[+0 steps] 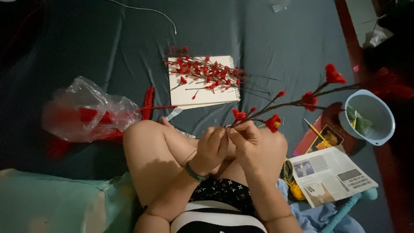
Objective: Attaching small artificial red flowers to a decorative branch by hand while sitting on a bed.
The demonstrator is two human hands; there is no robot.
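Observation:
My left hand [212,149] and my right hand [249,141] meet above my crossed knees, both pinching the base of a dark stem [293,103] that carries small red flowers. The branch slants up to the right, ending in a red bloom [334,75]. A red flower with a yellow centre [273,123] sits just beside my right hand. Further back, several finished red-flowered stems [207,73] lie across a white spiral notebook [202,82]. I wear a green band on my left wrist.
A clear plastic bag with red strips [88,113] lies at the left on the dark cloth. A pale blue bowl [379,129] stands at the right, with a printed sheet [330,174] and yellow thread [295,190] near my right knee. A white cord [146,11] runs at the top.

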